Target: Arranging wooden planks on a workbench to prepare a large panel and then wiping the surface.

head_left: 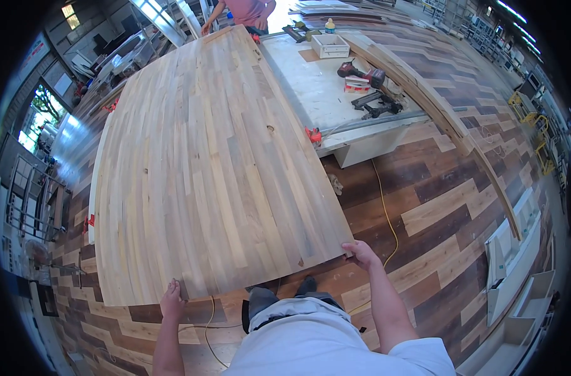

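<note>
A large wooden panel (197, 163) made of many joined narrow strips lies across a white worktable and stretches away from me. My left hand (172, 299) is closed on its near edge, left of my body, with the fingertips on the top face. At the near right corner, my right hand (362, 254) grips the same panel, thumb toward the top. The undersides of both grips are hidden. Red clamps (313, 135) show at the panel's right edge and along its left side. At the far end, another person (248, 12) in a reddish shirt stands with a hand near the panel.
Right of the panel, the white worktable (291, 81) bears a cordless drill (360, 74), a black nail gun (376, 104) and a white box (330, 46). Long boards (423, 100) run along its right side. A yellow cord (385, 207) crosses the wood-patterned floor. White drawer-like boxes (511, 257) lie right.
</note>
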A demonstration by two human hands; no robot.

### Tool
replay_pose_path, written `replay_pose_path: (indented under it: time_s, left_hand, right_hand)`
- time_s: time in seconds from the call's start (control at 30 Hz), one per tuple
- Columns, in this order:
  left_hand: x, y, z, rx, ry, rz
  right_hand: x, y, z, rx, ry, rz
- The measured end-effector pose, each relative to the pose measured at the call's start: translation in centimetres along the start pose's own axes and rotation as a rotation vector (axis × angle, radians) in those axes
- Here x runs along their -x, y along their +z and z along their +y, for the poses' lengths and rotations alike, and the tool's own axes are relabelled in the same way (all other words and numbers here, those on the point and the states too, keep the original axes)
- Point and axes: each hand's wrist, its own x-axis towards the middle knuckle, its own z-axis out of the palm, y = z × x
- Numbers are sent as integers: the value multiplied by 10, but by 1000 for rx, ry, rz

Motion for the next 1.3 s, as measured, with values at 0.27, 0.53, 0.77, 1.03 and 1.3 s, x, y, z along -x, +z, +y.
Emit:
replay_pose_path:
  time_s: [0.27, 0.53, 0.77, 1.03, 1.3]
  left_hand:
    - [1, 4, -2, 10, 1, 2]
    - [4, 21, -18, 45, 65, 118]
    - [9, 31, -23, 51, 83, 195]
    - [11, 34, -28, 82, 127, 231]
    - [17, 30, -25, 84, 154, 244]
  right_hand:
    - [4, -2, -5, 68, -10, -30]
    - [13, -1, -8, 160, 15, -3]
    - [14, 2, -8, 110, 52, -12]
    - [10, -2, -5, 92, 22, -51]
    - [13, 3, -11, 114, 92, -44]
